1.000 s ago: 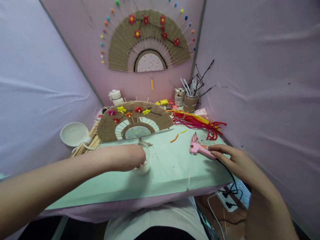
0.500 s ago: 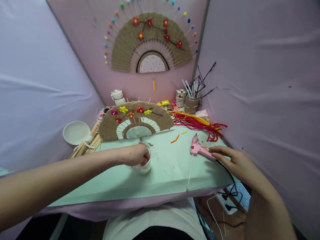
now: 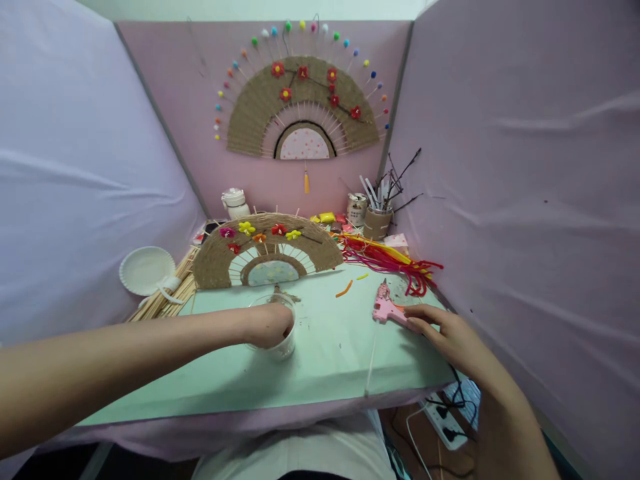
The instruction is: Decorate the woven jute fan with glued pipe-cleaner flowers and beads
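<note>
My left hand (image 3: 271, 325) reaches down into a clear plastic cup (image 3: 286, 348) on the pale green tabletop; its fingers are hidden inside the cup. At the right, my right hand (image 3: 440, 328) has its thumb and fingers around the handle end of a pink glue gun (image 3: 387, 309), which lies on the table with its nozzle pointing away and a clear glue stick trailing from it. Behind the cup stands a twine-wrapped fan (image 3: 210, 260) with several colored flowers. Short orange (image 3: 345, 289) and yellow (image 3: 363, 276) pieces lie between fan and glue gun.
Red and yellow pipe cleaners (image 3: 395, 261) lie at the back right, near a holder (image 3: 377, 224) with twigs. Wooden sticks (image 3: 173, 291) and a white paper plate (image 3: 147, 271) are at the left. A larger fan (image 3: 250, 120) hangs on the back wall.
The view has tilted up slightly, so more of the back wall shows. My left hand has sunk a little deeper into the cup. My right hand remains at the glue gun's handle.
</note>
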### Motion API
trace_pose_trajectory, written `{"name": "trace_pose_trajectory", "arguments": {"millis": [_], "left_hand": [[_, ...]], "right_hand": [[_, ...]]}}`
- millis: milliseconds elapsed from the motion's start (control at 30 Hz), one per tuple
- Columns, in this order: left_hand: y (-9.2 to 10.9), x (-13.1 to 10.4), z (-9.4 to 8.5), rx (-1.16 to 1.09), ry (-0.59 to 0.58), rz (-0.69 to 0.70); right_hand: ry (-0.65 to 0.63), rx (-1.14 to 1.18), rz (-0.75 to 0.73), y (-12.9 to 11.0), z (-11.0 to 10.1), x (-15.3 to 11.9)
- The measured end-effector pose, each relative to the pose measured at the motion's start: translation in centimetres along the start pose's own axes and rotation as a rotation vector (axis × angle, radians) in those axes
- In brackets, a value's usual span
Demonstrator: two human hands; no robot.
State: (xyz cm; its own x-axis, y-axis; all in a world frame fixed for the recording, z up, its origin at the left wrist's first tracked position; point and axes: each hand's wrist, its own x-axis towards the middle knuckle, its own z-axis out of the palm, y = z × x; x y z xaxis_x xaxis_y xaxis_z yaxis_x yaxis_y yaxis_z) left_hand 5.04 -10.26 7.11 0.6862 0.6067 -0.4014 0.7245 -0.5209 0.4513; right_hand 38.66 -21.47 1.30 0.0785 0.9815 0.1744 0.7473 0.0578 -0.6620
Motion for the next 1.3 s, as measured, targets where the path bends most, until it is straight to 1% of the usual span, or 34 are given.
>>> {"name": "trace_pose_trajectory", "arguments": {"millis": [67,100,200,300,367,433,500,600,700,800,933,1033,1100,1200,1300], "left_hand": [[1.1,-0.8,-0.8,0.105,-0.082,-0.081],[1.5,-1.3,-1.3,0.121,-0.101,-0.104],[2.2,-2.5,-2.8,0.063,-0.046,-0.110],[1.7,-3.5,-4.0,-0.054,0.016,-0.120],[0.9,-4.1,-4.4,-0.228,0.043,-0.134],[0.2,-4.6,-4.5,-0.463,0.073,-0.152],[-0.3,-5.2,-4.5,-0.707,0.088,-0.158],[-0.8,-5.7,-4.1,-1.049,0.088,-0.127],[-1.1,-5.7,-3.7,-1.299,0.097,-0.112],[-1.4,-5.3,-3.3,-1.445,0.077,-0.132],[-1.3,-5.0,-2.8,-1.568,0.019,-0.134],[-1.1,-5.2,-2.5,-1.617,0.017,-0.120],[-0.9,-5.4,-2.2,-1.634,0.054,-0.107],[-0.8,-5.8,-1.8,-1.627,0.103,-0.083],[-0.7,-6.3,-1.7,-1.603,0.086,-0.057]], "right_hand": [[-0.013,0.000,0.006,0.2,0.1,0.0],[-0.022,-0.002,0.007,0.2,0.2,0.0],[-0.033,-0.013,0.006,0.2,0.4,0.1],[-0.024,-0.029,0.005,0.3,0.7,0.4],[-0.019,-0.041,-0.003,0.3,1.0,0.6],[-0.011,-0.054,-0.017,0.4,1.1,0.8],[-0.010,-0.061,-0.029,0.3,1.1,0.8],[-0.026,-0.063,-0.043,-0.3,0.9,0.9],[-0.005,-0.049,-0.066,-2.3,0.6,1.0],[0.031,0.038,-0.154,-5.9,0.9,1.3],[-0.034,0.135,-0.371,-11.6,2.4,1.9],[-0.081,0.189,-0.480,-14.8,4.1,2.5],[-0.090,0.230,-0.533,-16.2,5.4,2.9],[-0.060,0.251,-0.599,-17.5,7.2,3.6],[-0.020,0.229,-0.619,-18.1,8.5,4.1]]}}
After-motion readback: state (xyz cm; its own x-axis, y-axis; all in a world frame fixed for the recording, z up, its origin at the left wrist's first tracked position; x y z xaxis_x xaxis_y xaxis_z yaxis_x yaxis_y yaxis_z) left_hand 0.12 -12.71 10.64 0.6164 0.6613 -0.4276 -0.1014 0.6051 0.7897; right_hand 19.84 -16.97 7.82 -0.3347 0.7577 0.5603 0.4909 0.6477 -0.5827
